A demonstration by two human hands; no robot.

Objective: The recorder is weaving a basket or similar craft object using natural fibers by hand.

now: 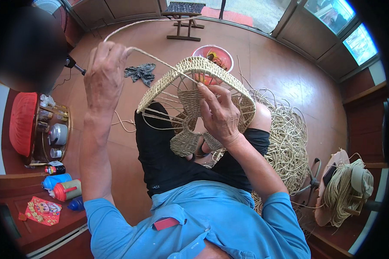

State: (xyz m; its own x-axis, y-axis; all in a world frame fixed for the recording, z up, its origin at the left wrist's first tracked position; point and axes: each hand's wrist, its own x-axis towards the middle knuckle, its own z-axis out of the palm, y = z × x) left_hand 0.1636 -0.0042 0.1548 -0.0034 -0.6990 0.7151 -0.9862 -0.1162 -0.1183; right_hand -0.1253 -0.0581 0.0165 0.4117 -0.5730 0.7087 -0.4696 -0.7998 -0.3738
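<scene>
On my lap rests a half-woven straw basket [203,64], its braided rim toward the far side and several cords spanning the open gaps to a woven base panel [186,142]. My left hand [103,75], raised to the left of the basket, is closed on a pale straw cord [153,56]. That cord runs taut down across the rim to my right hand [220,112]. Inside the basket, the right thumb and fingers pinch the cord near the rim. Another length of it loops away past my left hand toward the far side.
A large heap of loose cord [289,142] lies on the floor to my right, beside a wound coil [343,190]. Beyond the basket sit a pink basin [222,56] and a small stool [183,21]. A dark cloth [140,73] and thermos flasks [67,190] are on my left.
</scene>
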